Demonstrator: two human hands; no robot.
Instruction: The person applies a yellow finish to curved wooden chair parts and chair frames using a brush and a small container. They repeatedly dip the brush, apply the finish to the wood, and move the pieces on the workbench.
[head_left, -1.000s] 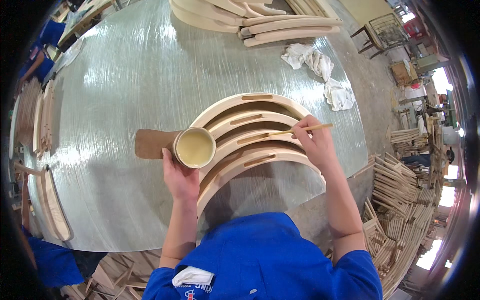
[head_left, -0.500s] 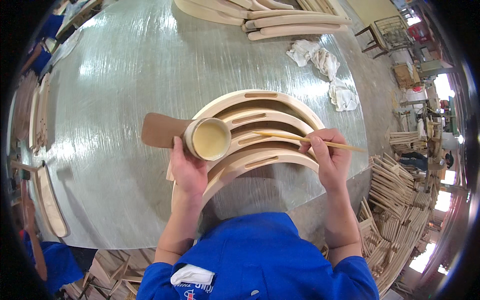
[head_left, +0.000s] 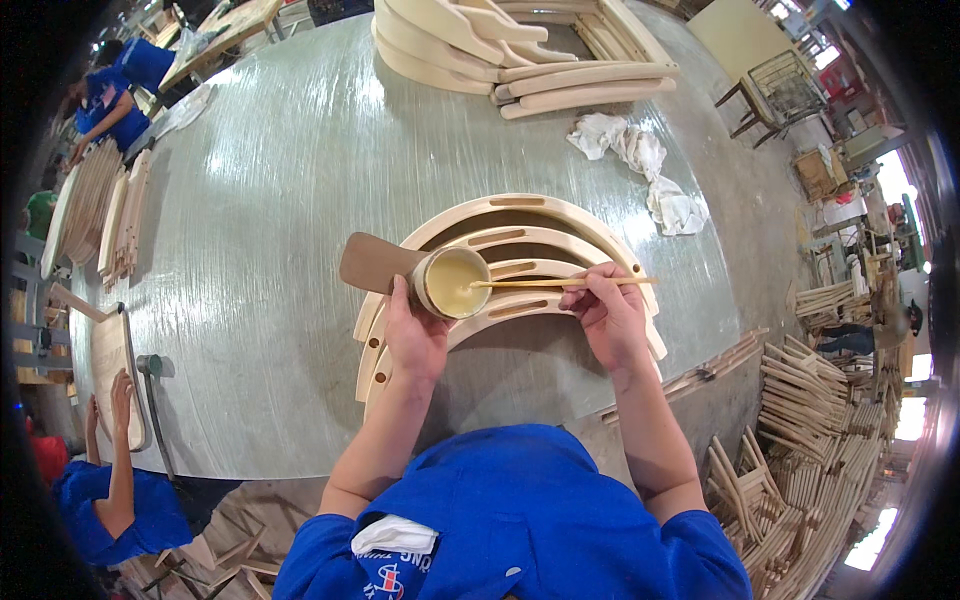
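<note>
centrally, left hand [head_left: 415,335] fingers grasping round cup [head_left: 452,284] of creamy glue, right hand [head_left: 608,318] fingers pinching thin wooden stick [head_left: 560,283], curved pale wood arches [head_left: 540,215]

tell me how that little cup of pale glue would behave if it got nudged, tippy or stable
Probably fairly tippy: the cup is small, open-topped and looks nearly full of pale liquid, so a knock could slop it. The left hand steadies it now. The thin stick in the right hand, dipped over its rim, might lever it sideways.
</note>
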